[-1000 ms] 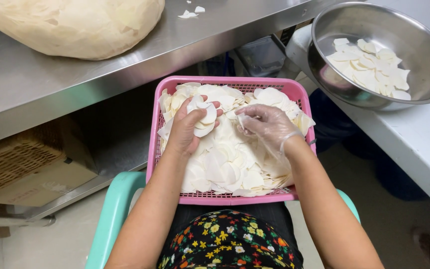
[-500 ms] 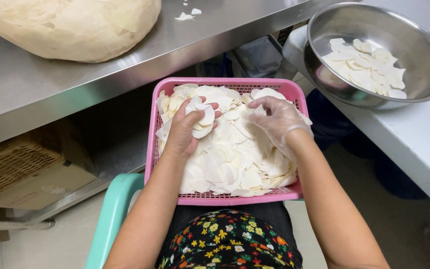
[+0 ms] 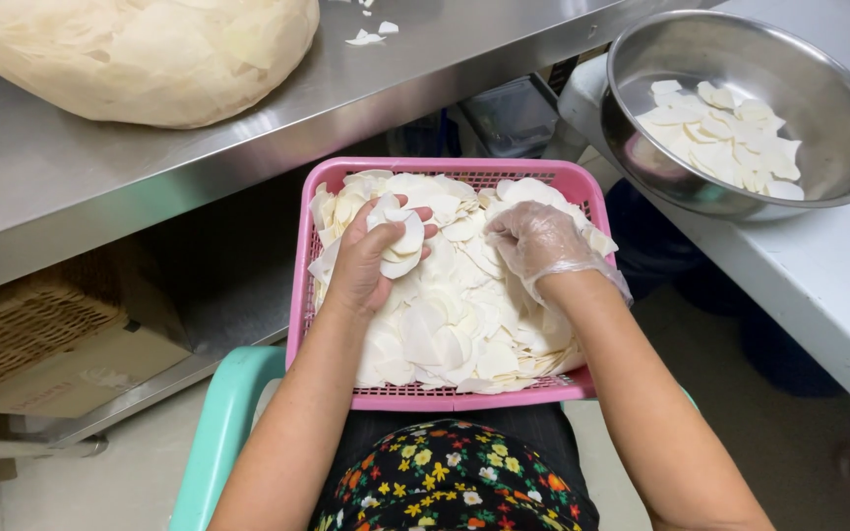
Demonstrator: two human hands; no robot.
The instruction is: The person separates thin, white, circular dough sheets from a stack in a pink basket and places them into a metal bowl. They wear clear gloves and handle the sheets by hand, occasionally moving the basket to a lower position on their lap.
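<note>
Steel table [image 3: 71, 187] above; pink basket [image 3: 299, 295] of white slices [image 3: 464, 324] on the lap. Left hand [image 3: 361, 261] keeps its grip pinching a stack of slices [image 3: 397, 241]; gloved right hand [image 3: 538, 241] has shifted left, fingers curled into the heap, sorting ongoing

Pink basket [image 3: 299, 295] of creamy white slices [image 3: 455, 315]; silver steel bowl [image 3: 838, 108]; mint-green chair [image 3: 218, 433]; black dress [image 3: 455, 482] with a colourful flower pattern.

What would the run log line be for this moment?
left hand: holds white slices | right hand: gloved, in slice pile | pink basket: on lap | steel bowl: holds slices
</note>
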